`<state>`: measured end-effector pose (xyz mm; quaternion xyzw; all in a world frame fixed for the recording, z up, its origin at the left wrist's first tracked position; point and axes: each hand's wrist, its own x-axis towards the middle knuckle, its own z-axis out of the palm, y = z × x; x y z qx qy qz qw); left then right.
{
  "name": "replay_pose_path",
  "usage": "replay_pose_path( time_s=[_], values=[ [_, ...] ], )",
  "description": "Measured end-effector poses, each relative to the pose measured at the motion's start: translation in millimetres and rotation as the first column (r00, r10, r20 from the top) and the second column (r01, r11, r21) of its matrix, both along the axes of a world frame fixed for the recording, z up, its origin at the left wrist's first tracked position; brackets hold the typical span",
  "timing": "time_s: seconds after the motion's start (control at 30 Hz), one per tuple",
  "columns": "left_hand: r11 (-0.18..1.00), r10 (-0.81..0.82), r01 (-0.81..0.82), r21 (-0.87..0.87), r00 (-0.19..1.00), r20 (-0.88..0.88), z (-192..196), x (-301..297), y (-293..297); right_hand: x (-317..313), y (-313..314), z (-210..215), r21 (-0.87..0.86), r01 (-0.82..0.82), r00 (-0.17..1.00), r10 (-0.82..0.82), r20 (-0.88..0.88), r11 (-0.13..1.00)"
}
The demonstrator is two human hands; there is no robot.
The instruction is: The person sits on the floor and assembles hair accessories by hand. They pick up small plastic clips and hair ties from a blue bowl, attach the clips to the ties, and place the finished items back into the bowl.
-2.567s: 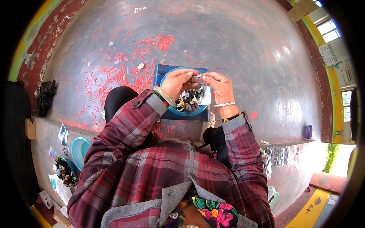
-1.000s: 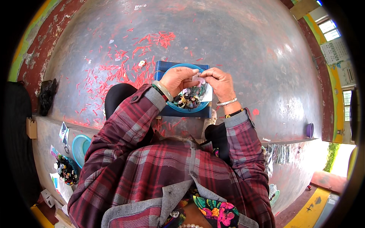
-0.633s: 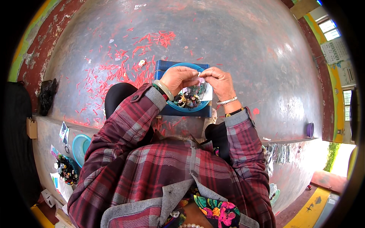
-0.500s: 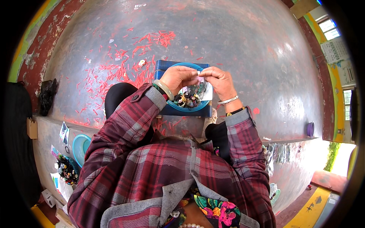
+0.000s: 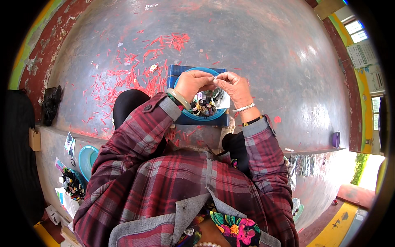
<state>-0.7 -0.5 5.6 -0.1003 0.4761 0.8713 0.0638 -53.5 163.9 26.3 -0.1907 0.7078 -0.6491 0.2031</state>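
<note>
Over a round blue basin (image 5: pixel 210 118), my left hand (image 5: pixel 195 85) and my right hand (image 5: pixel 235 87) meet fingertip to fingertip. Both are closed in a pinch around a tiny whitish piece (image 5: pixel 215 78), too small to name. Below them in the basin lies a heap of small dark bands with coloured bits (image 5: pixel 202 108), and a white card (image 5: pixel 224 101) shows at its right side. The basin rests on a dark blue stool-like stand (image 5: pixel 175 71). My fingers hide part of the basin's far side.
Red strips (image 5: pixel 135 76) litter the floor ahead and to the left. At my left are a turquoise basin (image 5: pixel 87 160) and a pile of dark bands (image 5: pixel 72 184). A black plastic bag (image 5: pixel 52 105) lies farther left. Clear plastic packets (image 5: pixel 304 165) lie at my right, below a purple container (image 5: pixel 336 140).
My right hand has turned slightly and its fingers have drawn closer to the left fingertips. The pink bit that showed beneath the fingers is now out of sight.
</note>
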Motion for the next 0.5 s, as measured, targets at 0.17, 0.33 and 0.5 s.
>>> replay_pose_path(
  time_s=[0.17, 0.33, 0.5],
  values=[
    [1.000, 0.005, -0.005, -0.016, 1.000, -0.029, -1, 0, 2, -5, 2, -11, 0.056, 0.030, 0.997, -0.026, -0.067, 0.998],
    [1.000, -0.005, 0.005, 0.008, 0.999, -0.036, 1, 1, 1, -5, 3, -6, 0.077, 0.033, 0.995, -0.026, -0.094, 0.997],
    [0.998, -0.032, 0.033, 0.055, 0.999, -0.025, 8, 0, -3, -10, 10, 0, 0.107, -0.016, 0.982, 0.035, -0.183, 0.994]
  ],
)
